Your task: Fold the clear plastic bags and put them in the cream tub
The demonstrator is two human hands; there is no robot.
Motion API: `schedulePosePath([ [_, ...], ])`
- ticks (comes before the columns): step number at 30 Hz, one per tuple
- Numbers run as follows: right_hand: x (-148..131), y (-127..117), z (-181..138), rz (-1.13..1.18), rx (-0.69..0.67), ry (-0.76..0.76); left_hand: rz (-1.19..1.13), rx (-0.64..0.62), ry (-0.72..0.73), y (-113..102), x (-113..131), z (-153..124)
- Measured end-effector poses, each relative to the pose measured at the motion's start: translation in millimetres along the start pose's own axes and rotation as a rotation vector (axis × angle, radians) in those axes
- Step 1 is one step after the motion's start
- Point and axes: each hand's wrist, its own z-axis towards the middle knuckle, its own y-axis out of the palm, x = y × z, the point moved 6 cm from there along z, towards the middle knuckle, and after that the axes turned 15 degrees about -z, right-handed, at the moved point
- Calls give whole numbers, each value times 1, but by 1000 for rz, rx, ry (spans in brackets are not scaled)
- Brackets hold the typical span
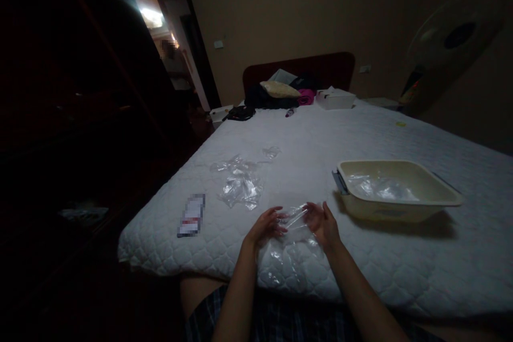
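Note:
My left hand and my right hand are both closed on a clear plastic bag held between them, just above the near edge of a white quilted mattress. More clear plastic lies crumpled under my wrists. A loose pile of clear plastic bags rests on the mattress to the left, beyond my left hand. To the right stands a cream plastic basin with clear plastic inside it.
A small flat packet lies near the mattress's left edge. At the headboard are dark clothes, a pillow, a pink cloth and a white box. A fan stands right. A person is in the lit doorway.

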Motion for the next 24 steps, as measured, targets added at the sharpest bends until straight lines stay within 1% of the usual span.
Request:
schedulePosePath([
  [3,-1,3,-1,-31,-3,-18,1,73,23,-4,0,2],
  [6,-1,4,-2,-57,18,-24,-91,142,19,-10,-2,5],
  [9,-2,3,-4,-63,27,-13,-147,176,1,-15,-5,7],
  [14,-3,0,-2,-67,18,3,-163,167,-24,-17,-7,9],
  [19,3,-4,2,-75,28,1,-222,113,-5,-12,-7,8],
  [21,5,-6,3,-117,51,-22,-242,106,1,-11,-8,9],
  [24,5,-8,3,-256,72,-50,-193,116,-15,-12,-8,8],
])
